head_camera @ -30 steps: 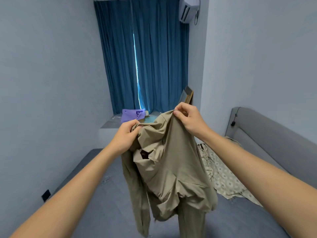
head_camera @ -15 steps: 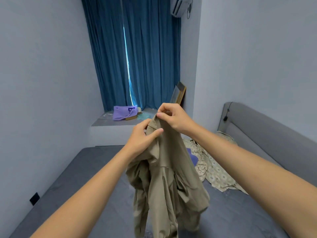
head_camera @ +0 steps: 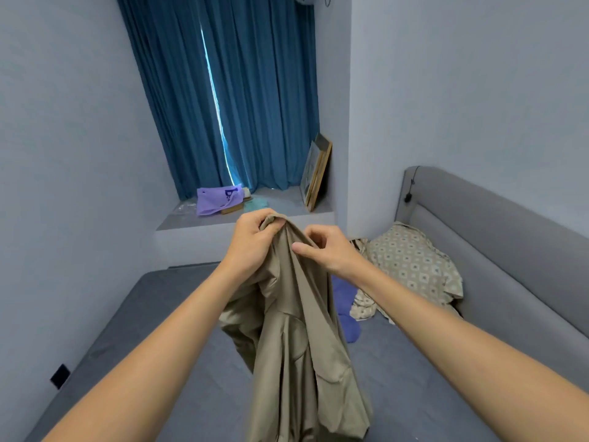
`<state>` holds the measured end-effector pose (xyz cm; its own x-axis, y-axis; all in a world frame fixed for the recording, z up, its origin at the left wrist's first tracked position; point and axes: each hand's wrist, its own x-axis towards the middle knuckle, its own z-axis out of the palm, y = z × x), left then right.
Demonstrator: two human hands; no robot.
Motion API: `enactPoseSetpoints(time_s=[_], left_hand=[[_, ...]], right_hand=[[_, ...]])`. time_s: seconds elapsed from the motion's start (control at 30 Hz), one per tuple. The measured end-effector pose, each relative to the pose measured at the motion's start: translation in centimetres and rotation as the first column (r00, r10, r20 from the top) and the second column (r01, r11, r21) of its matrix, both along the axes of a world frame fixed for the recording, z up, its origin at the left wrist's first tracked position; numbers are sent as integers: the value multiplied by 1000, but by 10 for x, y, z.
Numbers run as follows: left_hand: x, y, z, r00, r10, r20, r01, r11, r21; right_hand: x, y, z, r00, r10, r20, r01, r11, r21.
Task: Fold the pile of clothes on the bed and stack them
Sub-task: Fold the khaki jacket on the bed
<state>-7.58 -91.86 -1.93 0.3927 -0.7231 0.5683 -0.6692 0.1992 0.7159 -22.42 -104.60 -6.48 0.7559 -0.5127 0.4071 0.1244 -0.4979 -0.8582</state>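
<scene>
Both arms outstretched over grey bed [head_camera: 197, 371]. Left hand [head_camera: 255, 240] grips bunched top edge of khaki garment [head_camera: 299, 355], fingers curled tight round cloth. Right hand [head_camera: 328, 250] just beside it, thumb and curled fingers pinching same edge lower down. Garment hangs crumpled between forearms, above mattress. Patterned cloth [head_camera: 411, 266] heaped against grey headboard [head_camera: 497, 224], blue item [head_camera: 345, 311] beside it. Purple bag [head_camera: 213, 200] and leaning frames [head_camera: 317, 172] on ledge before blue curtain [head_camera: 229, 90].
</scene>
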Motion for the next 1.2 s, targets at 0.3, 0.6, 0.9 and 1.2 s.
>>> enactPoseSetpoints(time_s=[0.3, 0.6, 0.9, 1.2], left_hand=[[23, 14, 6, 992, 92, -88, -93, 996, -15], [66, 29, 9, 986, 134, -103, -139, 989, -43], [104, 55, -31, 979, 192, -67, -190, 981, 30], [110, 95, -65, 970, 237, -55, -233, 970, 66]], right_hand=[[-5, -1, -85, 992, 38, -119, -25, 994, 106], [-23, -7, -127, 975, 74, -212, -44, 989, 142], [-23, -38, -115, 976, -38, -212, 71, 987, 148], [-37, -46, -81, 962, -17, -274, 10, 1000, -28]])
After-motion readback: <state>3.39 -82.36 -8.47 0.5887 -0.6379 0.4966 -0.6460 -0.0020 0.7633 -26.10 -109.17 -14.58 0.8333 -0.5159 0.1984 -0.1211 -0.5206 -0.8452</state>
